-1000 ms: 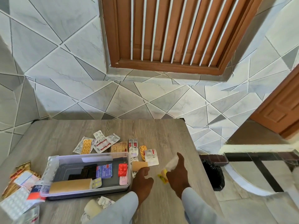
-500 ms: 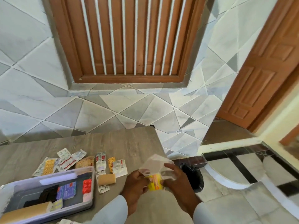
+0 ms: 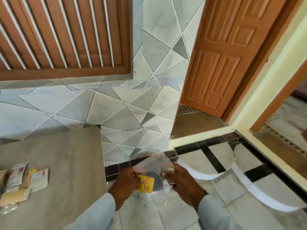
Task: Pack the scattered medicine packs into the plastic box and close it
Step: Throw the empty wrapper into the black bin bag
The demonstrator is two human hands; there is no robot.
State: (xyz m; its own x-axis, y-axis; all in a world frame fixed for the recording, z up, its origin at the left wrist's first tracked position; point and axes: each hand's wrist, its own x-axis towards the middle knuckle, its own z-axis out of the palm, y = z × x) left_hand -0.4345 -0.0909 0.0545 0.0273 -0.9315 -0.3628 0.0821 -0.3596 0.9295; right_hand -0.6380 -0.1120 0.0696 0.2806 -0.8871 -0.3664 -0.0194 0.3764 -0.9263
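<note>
Head camera view: our left hand [image 3: 127, 179] and right hand [image 3: 181, 181] pinch a clear plastic bag [image 3: 154, 170] holding a yellow medicine pack [image 3: 146, 184], beyond the table [image 3: 66, 155] edge above the floor. More medicine packs [image 3: 39, 179] lie at the table's left.

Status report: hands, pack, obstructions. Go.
Left hand and right hand both pinching clear bag. Yellow pack inside it, held off table. Box out of view.
</note>
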